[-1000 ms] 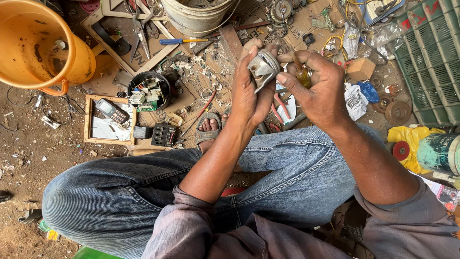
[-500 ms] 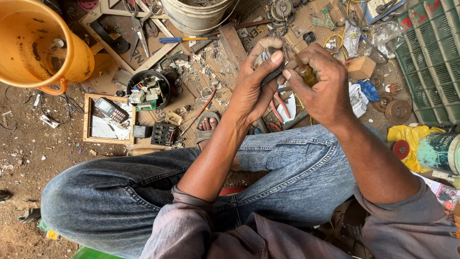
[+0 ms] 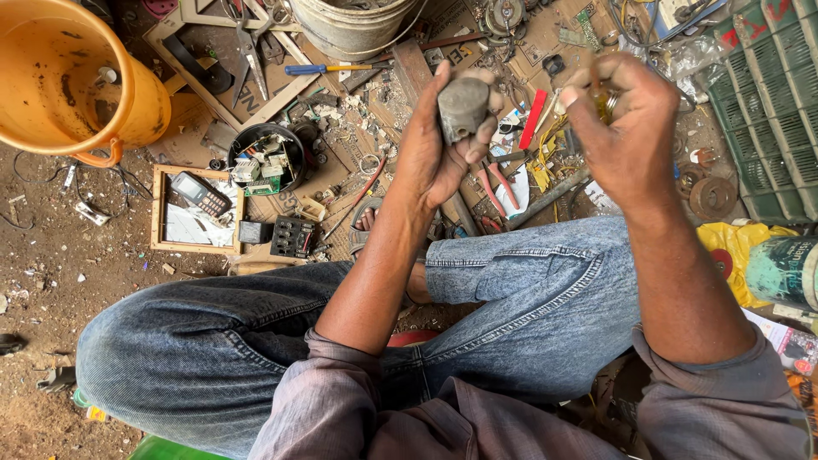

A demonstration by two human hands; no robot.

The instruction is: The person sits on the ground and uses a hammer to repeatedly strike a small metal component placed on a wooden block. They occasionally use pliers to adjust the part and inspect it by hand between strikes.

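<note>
Above the person's raised knees, the left hand (image 3: 443, 145) curls round a small grey motor-like part (image 3: 463, 106), thumb and fingers wrapped about its body, while the right hand (image 3: 626, 128) sits apart to its side, fingers bunched on something small and yellowish (image 3: 603, 102) — what exactly, the blur hides. The part hangs over a ground strewn with scrap: a black bowl of circuit bits (image 3: 266, 153), red-handled pliers (image 3: 503, 192), a screwdriver (image 3: 332, 68). A loosened grip would likely drop the grey part into that litter, where small pieces could vanish. With the hands held apart, the small piece in the right fingers looks easiest to lose — a slip there seems the likelier fault.
</note>
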